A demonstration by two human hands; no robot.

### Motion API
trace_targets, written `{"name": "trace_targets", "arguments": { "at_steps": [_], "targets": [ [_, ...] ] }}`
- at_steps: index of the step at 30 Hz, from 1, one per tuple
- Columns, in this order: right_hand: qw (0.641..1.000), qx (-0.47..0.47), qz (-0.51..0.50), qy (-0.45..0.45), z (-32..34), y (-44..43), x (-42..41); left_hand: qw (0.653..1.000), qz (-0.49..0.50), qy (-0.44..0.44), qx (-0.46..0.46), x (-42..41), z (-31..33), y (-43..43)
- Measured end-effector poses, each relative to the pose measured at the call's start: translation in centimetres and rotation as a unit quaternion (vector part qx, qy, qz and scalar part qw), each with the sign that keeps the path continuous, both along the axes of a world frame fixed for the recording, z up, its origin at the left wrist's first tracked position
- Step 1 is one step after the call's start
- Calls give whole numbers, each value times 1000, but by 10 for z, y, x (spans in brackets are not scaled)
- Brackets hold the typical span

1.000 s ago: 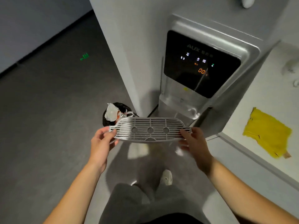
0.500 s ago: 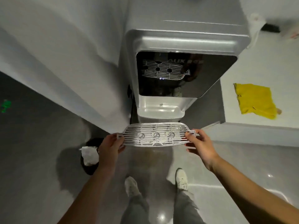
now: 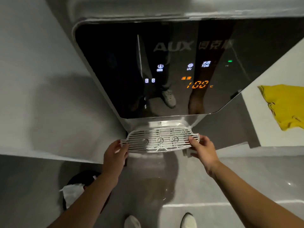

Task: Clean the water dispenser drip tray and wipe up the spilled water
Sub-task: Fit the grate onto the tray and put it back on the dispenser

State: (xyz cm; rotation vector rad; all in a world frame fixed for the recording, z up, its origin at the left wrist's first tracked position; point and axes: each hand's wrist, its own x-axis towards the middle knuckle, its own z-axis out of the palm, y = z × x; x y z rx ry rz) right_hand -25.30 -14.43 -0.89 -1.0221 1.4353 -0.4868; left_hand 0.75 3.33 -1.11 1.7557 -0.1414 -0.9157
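Grey floor (image 3: 189,178) lies below the water dispenser (image 3: 164,71); left hand (image 3: 115,153) and right hand (image 3: 204,148) each pinch an end of the drip tray grille (image 3: 160,140), level at the dispenser's base.

Both bare arms are reaching forward, side by side, coming in from the bottom corners and pointing toward each other a little. The left hand (image 3: 115,153) is pinching the left end of the drip tray grille (image 3: 161,140), with its thumb near the top edge. The right hand (image 3: 204,150) is holding the right end, with its thumb lying on top and its fingers curling underneath.
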Motion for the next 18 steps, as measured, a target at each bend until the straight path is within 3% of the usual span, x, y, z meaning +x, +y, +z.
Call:
{"name": "trace_targets", "arguments": {
  "at_steps": [7,13,18],
  "targets": [
    [999,-30,7,24,-42,-24,10,999,8,-23,27,-9,-43,-43],
    [999,-36,9,20,-46,-33,16,994,-17,-84,74,-9,-47,-44],
    [995,-60,21,74,-46,-34,20,985,-25,-132,104,-3,-46,-50]
  ]
}}
